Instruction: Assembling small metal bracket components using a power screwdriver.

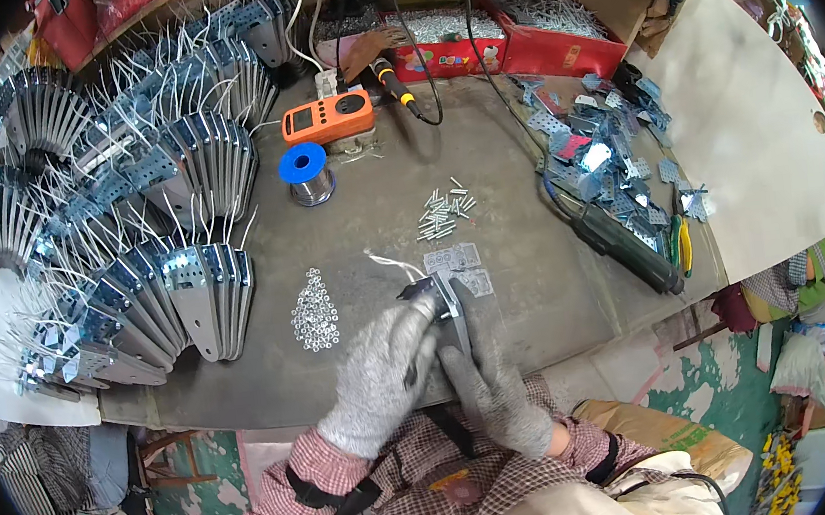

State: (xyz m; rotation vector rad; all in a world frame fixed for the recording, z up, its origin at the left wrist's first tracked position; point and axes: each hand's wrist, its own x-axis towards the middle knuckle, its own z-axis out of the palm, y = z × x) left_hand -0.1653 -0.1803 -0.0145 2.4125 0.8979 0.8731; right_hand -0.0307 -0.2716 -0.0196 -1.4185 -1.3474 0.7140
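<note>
At the table's front edge, both my hands wear grey knitted gloves. My left hand [382,369] is closed, thumb and fingers round the upper end of a grey tapered part with a metal plate and white wires [451,304]. The fingers of my right hand [497,389] wrap its lower end. My fingers hide much of the part. Just beyond it lie several small flat clear-grey plates [474,282]. A heap of small nuts [315,313] is left of my hands, and a loose pile of screws [445,212] lies farther off.
Rows of similar wired parts [210,289] fill the left side. A solder spool [306,173], an orange meter-like box [327,118] and a yellow-black screwdriver [394,83] stand behind. Red boxes of hardware [452,57] line the back. Metal plates [613,156] and a corded black tool [622,245] lie right.
</note>
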